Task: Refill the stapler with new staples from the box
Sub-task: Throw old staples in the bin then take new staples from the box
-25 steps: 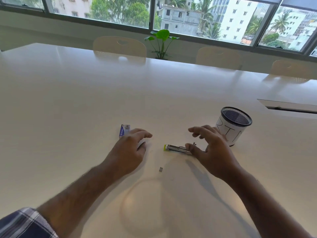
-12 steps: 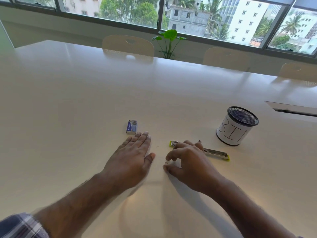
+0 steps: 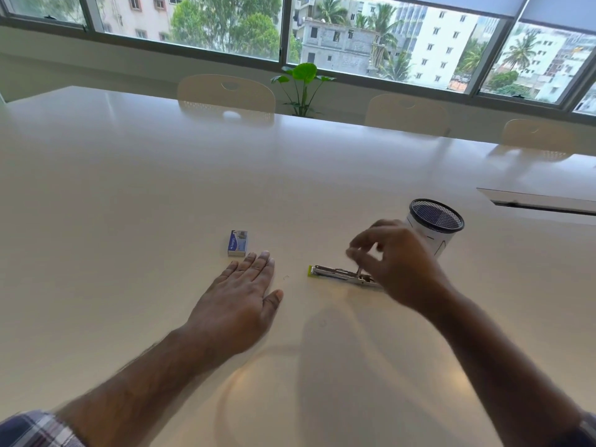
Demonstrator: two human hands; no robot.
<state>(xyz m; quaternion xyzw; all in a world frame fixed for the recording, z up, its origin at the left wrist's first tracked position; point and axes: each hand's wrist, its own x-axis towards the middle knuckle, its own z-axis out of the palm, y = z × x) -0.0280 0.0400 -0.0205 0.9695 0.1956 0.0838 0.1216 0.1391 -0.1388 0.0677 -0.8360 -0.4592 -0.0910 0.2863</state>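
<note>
The small blue staple box (image 3: 238,242) lies shut on the white table (image 3: 129,204), just beyond my left hand (image 3: 240,298). That hand rests flat on the table, fingers straight. The stapler (image 3: 333,273), bare metal with a green tip, lies to the right, its rear end hidden under my right hand (image 3: 392,262). My right hand hovers above it, blurred, thumb and fingertips pinched together as if on a tiny staple scrap that is too small to make out.
A white cup with a black mesh rim (image 3: 436,224), lettered by hand, stands just beyond my right hand. A cable hatch (image 3: 541,201) is set in the table at right. Chairs (image 3: 225,91) and a plant (image 3: 301,83) line the far edge.
My right hand pinched at the small grey scrap on the table, then rose and moved right over the stapler toward the cup. The scrap has gone from the table. My left hand flattened.
</note>
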